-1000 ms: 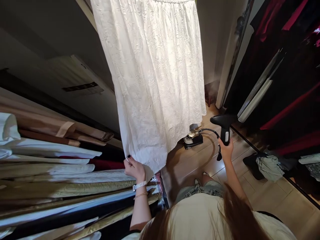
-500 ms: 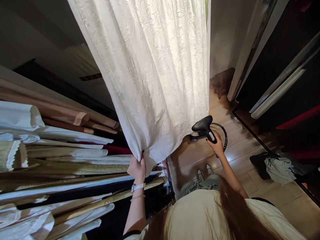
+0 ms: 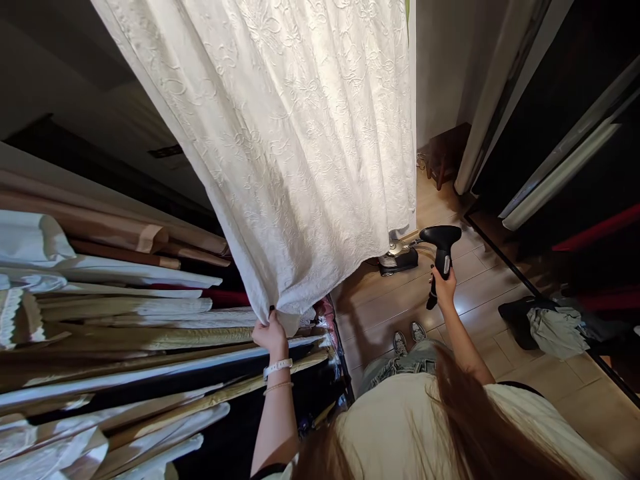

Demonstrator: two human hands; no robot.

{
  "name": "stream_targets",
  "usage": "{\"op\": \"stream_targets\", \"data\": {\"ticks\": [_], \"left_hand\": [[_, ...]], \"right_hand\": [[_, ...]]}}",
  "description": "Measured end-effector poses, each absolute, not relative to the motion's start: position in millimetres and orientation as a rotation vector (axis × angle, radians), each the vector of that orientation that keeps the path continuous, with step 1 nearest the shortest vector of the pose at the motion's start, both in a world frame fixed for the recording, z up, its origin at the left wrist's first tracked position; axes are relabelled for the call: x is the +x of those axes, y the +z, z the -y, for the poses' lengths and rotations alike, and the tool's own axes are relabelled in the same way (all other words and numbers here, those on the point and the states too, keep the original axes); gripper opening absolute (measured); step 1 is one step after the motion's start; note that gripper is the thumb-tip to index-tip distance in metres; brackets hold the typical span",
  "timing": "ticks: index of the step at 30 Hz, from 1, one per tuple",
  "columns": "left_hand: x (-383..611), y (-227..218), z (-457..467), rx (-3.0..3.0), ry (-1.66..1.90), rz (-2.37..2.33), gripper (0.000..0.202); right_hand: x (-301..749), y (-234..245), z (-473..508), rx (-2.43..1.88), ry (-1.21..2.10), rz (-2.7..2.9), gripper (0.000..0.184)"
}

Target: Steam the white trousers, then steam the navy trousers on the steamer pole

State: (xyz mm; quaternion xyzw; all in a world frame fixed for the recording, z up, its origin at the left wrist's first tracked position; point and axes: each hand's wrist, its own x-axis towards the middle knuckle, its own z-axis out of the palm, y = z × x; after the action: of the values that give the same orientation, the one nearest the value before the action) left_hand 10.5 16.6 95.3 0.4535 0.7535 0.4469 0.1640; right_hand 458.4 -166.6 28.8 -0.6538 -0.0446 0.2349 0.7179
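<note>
A large white embroidered cloth (image 3: 310, 147) hangs in front of me in soft folds, its hem slanting across the middle of the view. My left hand (image 3: 273, 335) is closed on the hem at the cloth's lower left corner and draws it toward me. In my right hand (image 3: 445, 288) is the handle of a black garment steamer head (image 3: 441, 241), held upright to the right of the cloth and apart from it. The steamer's base (image 3: 399, 258) stands on the floor, partly behind the hem.
Rows of hanging fabrics (image 3: 125, 307) fill the left side, close to my left arm. A small dark stool (image 3: 445, 155) stands by the back wall. On the right, crumpled pale cloth (image 3: 557, 330) lies on the wooden floor (image 3: 480, 293) near fabric rolls (image 3: 555, 183).
My right hand has moved the steamer head rightward, away from the hem, and turned it. More of the steamer base shows. My left hand still holds the corner, slightly further left.
</note>
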Motion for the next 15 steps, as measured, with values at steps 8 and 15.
{"op": "stream_targets", "data": {"ticks": [8, 15], "left_hand": [[20.2, 99.5, -19.4, 1.191, 1.346, -2.132, 0.037], [12.1, 114.1, -31.5, 1.117, 1.384, -2.175, 0.027]], "right_hand": [[471.2, 23.5, 179.0, -1.475, 0.466, 0.004, 0.055], [491.8, 27.9, 177.2, -1.494, 0.425, -0.005, 0.053]]}}
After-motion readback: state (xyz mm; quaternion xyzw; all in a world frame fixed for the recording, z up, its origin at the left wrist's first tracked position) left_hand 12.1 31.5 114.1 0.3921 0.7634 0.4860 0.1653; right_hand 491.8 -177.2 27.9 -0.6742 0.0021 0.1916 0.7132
